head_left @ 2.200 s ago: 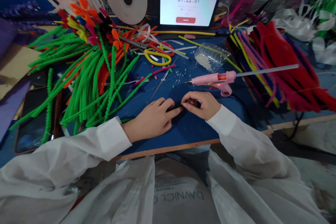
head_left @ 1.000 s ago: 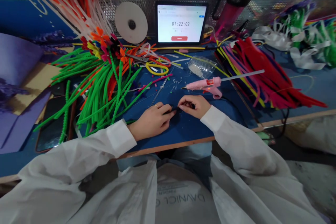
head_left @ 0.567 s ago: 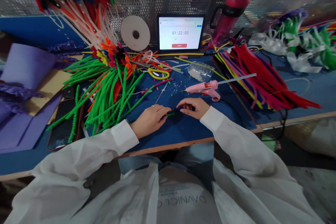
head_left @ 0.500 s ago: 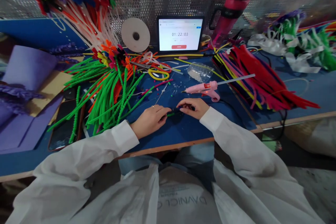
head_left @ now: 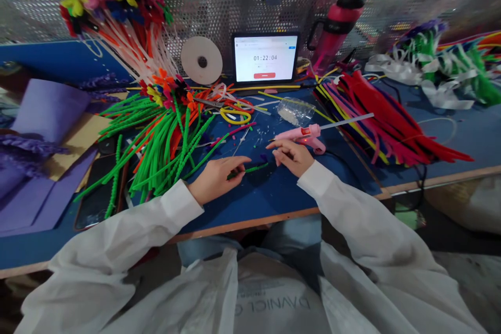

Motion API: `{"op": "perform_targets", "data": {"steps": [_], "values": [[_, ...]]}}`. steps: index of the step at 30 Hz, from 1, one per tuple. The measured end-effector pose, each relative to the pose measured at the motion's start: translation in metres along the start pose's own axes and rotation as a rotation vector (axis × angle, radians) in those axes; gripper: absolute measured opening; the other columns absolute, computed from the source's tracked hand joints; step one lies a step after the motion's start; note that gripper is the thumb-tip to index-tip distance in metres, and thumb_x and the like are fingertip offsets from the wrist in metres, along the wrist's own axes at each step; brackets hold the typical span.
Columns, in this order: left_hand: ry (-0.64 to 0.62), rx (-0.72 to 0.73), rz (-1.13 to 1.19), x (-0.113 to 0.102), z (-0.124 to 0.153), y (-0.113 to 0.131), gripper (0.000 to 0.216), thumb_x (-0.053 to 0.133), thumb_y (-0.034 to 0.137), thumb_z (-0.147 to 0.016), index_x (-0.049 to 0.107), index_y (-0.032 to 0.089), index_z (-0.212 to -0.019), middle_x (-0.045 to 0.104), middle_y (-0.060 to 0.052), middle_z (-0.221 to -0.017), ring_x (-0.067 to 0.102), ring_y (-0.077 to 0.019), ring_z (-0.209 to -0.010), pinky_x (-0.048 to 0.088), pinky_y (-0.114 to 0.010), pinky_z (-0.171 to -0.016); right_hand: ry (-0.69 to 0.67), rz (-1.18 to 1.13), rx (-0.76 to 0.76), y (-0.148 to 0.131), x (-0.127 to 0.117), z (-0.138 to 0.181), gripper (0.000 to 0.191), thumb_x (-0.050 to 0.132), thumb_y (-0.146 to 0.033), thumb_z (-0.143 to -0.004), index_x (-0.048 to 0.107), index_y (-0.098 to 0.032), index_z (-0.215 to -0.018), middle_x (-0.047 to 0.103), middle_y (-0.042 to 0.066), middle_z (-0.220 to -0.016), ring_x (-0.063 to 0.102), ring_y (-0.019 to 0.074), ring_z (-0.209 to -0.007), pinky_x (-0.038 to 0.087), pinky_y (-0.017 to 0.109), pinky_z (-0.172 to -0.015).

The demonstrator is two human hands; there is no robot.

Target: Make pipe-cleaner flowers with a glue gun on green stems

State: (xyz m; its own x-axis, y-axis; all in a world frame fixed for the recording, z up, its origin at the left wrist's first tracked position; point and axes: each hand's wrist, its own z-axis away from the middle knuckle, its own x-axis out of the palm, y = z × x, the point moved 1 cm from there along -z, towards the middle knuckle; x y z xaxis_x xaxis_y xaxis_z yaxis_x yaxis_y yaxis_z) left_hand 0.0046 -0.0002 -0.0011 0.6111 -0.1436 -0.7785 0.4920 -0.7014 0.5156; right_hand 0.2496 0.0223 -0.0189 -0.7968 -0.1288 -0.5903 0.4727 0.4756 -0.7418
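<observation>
My left hand (head_left: pixel 219 177) is closed on a green pipe cleaner (head_left: pixel 255 168), whose free end points right, low over the blue table. Close to that end is a small dark purple-blue piece (head_left: pixel 263 158); whether it is joined to the stem I cannot tell. My right hand (head_left: pixel 293 157) is apart from the stem, index finger stretched out and the others loosely bent, with nothing seen in it. Just beyond its fingers lies a pink glue gun (head_left: pixel 299 132), a clear glue stick (head_left: pixel 346 121) jutting from its back.
Green pipe cleaners (head_left: pixel 164 141) and a flower bunch (head_left: pixel 113 0) fill the left. Scissors (head_left: pixel 237 115), a clear plastic container (head_left: pixel 295 110) and a tablet (head_left: pixel 265 58) are farther back. Red and pink pipe cleaners (head_left: pixel 391 115) lie right. A phone (head_left: pixel 97 188) lies at front left.
My hands have moved apart. The right hand has let go of the piece and shifted slightly up toward the glue gun; the left has drawn back left with the green pipe cleaner.
</observation>
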Motion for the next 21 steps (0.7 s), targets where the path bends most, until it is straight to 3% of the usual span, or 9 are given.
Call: {"op": "perform_targets", "data": {"steps": [6,11,16,19,21], "values": [[0.027,0.158,-0.251,-0.004,0.002,-0.008,0.028,0.046,0.014,-0.089,0.055,0.014,-0.115,0.067,-0.007,-0.097,0.065,-0.0153,-0.087,0.054,-0.027,-0.079,0.103,0.042,-0.023,-0.003,-0.005,0.003,0.029,0.045,-0.039,-0.091,0.063,-0.016,-0.095,0.059,-0.002,-0.054,0.057,0.0109,-0.049,0.044,0.023,-0.054],[-0.062,0.246,-0.578,-0.003,0.007,-0.006,0.038,0.040,0.003,-0.086,0.052,0.010,-0.121,0.063,-0.012,-0.107,0.062,-0.0217,-0.096,0.054,-0.035,-0.082,0.178,0.150,-0.047,-0.004,-0.008,0.002,0.028,0.048,-0.039,-0.089,0.065,-0.018,-0.079,0.060,-0.001,-0.053,0.055,0.0109,-0.046,0.041,0.023,-0.049],[-0.011,0.178,-0.577,-0.005,0.005,-0.001,0.030,0.043,0.011,-0.089,0.053,0.011,-0.118,0.062,-0.010,-0.102,0.061,-0.0201,-0.091,0.054,-0.032,-0.078,0.304,0.427,-0.132,-0.007,-0.029,0.016,0.041,0.061,-0.042,-0.079,0.050,-0.019,-0.047,0.051,-0.002,-0.044,0.048,0.0104,-0.046,0.036,0.025,-0.053],[0.059,0.178,-0.510,-0.005,0.004,-0.005,0.021,0.046,0.021,-0.092,0.057,0.014,-0.108,0.063,-0.007,-0.094,0.061,-0.0169,-0.084,0.053,-0.029,-0.074,0.404,0.554,-0.170,-0.001,-0.049,0.037,0.036,0.063,-0.038,-0.079,0.054,-0.019,-0.050,0.050,-0.003,-0.044,0.045,0.0082,-0.043,0.034,0.022,-0.048],[0.055,0.204,-0.501,-0.002,0.005,-0.008,0.020,0.045,0.022,-0.093,0.057,0.015,-0.106,0.063,-0.005,-0.091,0.060,-0.0157,-0.082,0.052,-0.027,-0.072,0.447,0.557,-0.094,0.008,-0.059,0.048,0.033,0.062,-0.039,-0.080,0.058,-0.018,-0.054,0.053,-0.002,-0.047,0.045,0.0077,-0.043,0.033,0.023,-0.047]]}}
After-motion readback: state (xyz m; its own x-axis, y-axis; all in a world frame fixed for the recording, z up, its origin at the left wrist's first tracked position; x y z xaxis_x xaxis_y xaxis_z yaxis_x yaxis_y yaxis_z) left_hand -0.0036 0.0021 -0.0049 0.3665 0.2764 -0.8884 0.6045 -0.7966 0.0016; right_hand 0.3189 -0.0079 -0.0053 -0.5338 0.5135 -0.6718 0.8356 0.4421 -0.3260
